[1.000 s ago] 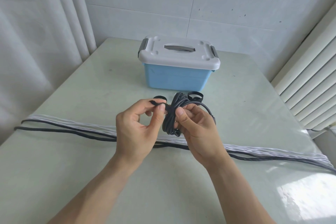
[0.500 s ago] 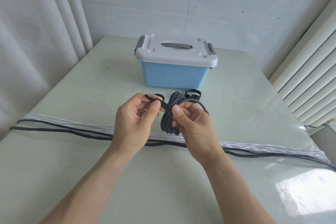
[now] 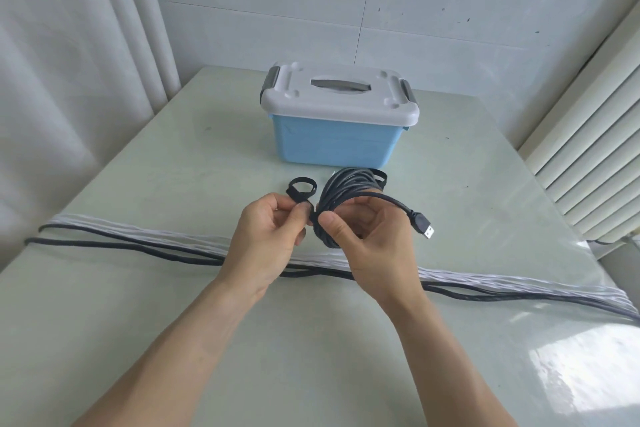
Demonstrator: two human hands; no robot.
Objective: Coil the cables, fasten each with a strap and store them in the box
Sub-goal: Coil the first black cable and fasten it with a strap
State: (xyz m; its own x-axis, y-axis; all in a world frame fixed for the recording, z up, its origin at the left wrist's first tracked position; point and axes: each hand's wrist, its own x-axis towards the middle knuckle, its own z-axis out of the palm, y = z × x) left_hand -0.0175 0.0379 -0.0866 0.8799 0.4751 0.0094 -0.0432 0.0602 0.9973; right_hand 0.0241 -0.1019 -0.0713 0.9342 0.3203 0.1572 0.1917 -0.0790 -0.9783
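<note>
My right hand grips a coiled black cable above the table, its USB plug sticking out to the right. My left hand pinches the end of a black strap that runs to the coil at my right thumb; whether it goes round the coil is hidden. A looped black strap lies on the table just behind my left fingers, and another shows behind the coil. The blue box with its grey lid shut stands behind them.
Long black cables and white cables lie stretched across the pale green table from left to right, under my wrists. A curtain hangs at the left and a white radiator stands at the right.
The coil has turned in my right hand so the USB plug now points out to the right. My left hand still pinches the strap end, now held lower beside the coil.
</note>
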